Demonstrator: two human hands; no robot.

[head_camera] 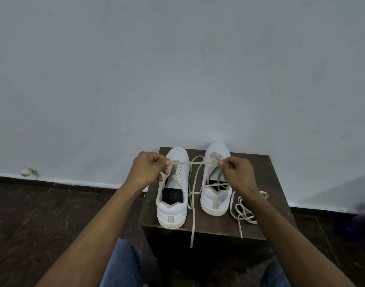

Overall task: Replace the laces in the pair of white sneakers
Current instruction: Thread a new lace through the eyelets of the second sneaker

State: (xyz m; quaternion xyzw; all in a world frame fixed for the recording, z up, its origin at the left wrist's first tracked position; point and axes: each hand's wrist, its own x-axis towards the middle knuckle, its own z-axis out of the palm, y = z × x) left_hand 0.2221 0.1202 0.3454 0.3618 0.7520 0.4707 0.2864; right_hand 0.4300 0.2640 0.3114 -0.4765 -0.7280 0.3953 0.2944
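Two white sneakers stand heel-toward-me on a small dark wooden stool (258,228). The left sneaker (173,195) has empty eyelets along most of its length. The right sneaker (213,201) carries some lace near its toe. A beige lace (195,163) is stretched taut between my hands above the shoes. My left hand (149,169) pinches one end over the left sneaker's toe. My right hand (236,172) pinches the lace over the right sneaker. Its loose ends trail down between the shoes and over the stool's front edge.
A second loose lace (242,210) lies coiled on the stool to the right of the right sneaker. A pale wall rises just behind the stool. Dark floor surrounds it, with a small white object (29,170) by the skirting at the left. My jeans-clad knees are below.
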